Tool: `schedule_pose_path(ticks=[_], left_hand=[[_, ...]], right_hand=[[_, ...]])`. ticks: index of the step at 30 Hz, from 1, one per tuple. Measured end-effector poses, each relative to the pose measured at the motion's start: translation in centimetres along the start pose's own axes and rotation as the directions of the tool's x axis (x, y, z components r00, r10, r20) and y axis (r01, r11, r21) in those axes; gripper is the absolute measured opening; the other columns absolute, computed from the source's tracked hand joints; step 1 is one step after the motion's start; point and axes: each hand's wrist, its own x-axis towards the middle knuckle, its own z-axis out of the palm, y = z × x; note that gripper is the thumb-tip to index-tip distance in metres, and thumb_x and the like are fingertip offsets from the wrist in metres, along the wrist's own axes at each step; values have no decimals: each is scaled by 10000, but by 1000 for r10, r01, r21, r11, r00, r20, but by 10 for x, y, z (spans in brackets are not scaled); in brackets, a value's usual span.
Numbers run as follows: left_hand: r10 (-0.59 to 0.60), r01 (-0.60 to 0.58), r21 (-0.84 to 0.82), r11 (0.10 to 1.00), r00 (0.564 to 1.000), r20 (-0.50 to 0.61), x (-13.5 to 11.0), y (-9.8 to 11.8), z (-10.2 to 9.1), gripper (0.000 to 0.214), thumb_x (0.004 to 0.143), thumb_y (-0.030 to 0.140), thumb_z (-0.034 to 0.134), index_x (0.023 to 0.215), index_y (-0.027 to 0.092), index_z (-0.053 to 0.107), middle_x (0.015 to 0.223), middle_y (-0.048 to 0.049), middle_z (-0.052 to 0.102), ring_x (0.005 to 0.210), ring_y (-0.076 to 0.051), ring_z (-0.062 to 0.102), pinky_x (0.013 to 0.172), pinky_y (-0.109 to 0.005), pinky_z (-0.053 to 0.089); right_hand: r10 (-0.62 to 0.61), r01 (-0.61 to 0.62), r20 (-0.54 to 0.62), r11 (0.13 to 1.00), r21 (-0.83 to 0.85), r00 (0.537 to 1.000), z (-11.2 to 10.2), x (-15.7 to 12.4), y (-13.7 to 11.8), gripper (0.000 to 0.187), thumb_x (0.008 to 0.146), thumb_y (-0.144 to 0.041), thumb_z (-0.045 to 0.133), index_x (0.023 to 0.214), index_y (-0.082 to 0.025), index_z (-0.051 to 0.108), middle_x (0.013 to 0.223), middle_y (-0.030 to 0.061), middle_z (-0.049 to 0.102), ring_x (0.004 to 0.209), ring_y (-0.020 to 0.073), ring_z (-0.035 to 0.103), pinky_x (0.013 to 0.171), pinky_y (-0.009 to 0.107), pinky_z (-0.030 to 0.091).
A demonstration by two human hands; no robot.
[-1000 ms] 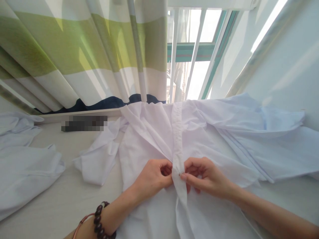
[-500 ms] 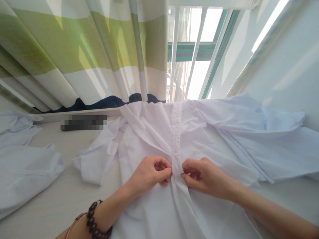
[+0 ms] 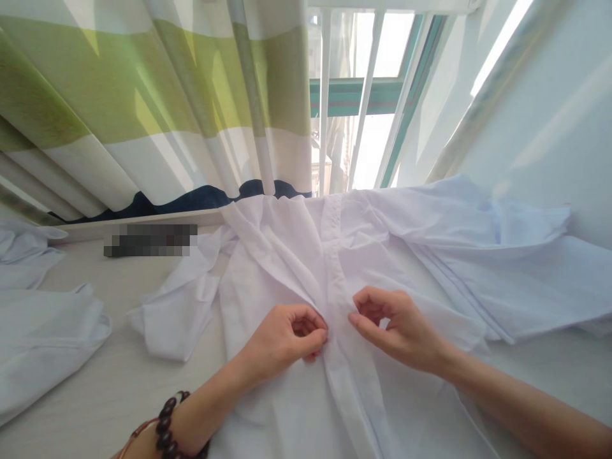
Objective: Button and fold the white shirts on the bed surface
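A white long-sleeved garment (image 3: 287, 255) lies spread in front of me, its folded front placket (image 3: 333, 268) running down the middle. On the left side of that placket, my left hand (image 3: 291, 335) is closed, thumb and forefinger pinching the cloth at the edge. My right hand (image 3: 394, 325) is just right of the placket, its thumb and forefinger slightly apart with nothing seen between them. Any button under the left fingertips is hidden. Dark beads (image 3: 165, 424) circle my left wrist.
Another white garment (image 3: 43, 344) lies at the left. A blurred-out dark object (image 3: 150, 240) rests near the raised back edge. Behind are a green and white curtain (image 3: 191, 83) and white window bars (image 3: 366, 95); a pale wall (image 3: 564, 127) stands at the right.
My right hand's fingers have come off the placket edge and parted a little. The left hand keeps its pinch. The whole view has shifted slightly.
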Motion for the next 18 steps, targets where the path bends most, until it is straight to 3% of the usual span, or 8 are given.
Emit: schedule_pose_path(ticks=[3,7,12,18], left_hand=[[-2,2,30,1000,1000,-15,-1,1,3,101,746,239,672,745,140,651,593,15,634,536,-101,570,546,-212,451],[-3,3,35,999,1000,-18,0,1,3,89,724,224,664,739,136,655,599,8,640,532,-104,573,546,-215,449],[-7,7,7,1000,1000,0,1,-2,1,75,721,213,658,735,140,646,584,15,637,527,-102,579,542,-213,460],[-32,33,-26,999,999,41,2,-2,-3,77,716,208,674,730,143,636,588,15,643,540,-107,594,550,-216,484]], right_hand=[[-53,52,37,998,37,998,-2,0,-2,187,859,-299,560,721,-213,467,546,-53,470,478,79,439,445,189,380],[-68,75,140,996,-45,988,4,-1,-1,132,840,-262,553,740,-218,479,534,-59,476,448,72,434,420,178,357],[-87,108,131,982,-155,987,9,-5,3,107,836,-240,545,751,-224,483,547,-53,516,434,66,450,406,180,312],[-66,88,129,981,-175,989,9,-6,7,121,841,-245,538,740,-230,473,553,-47,534,448,74,485,415,185,311]])
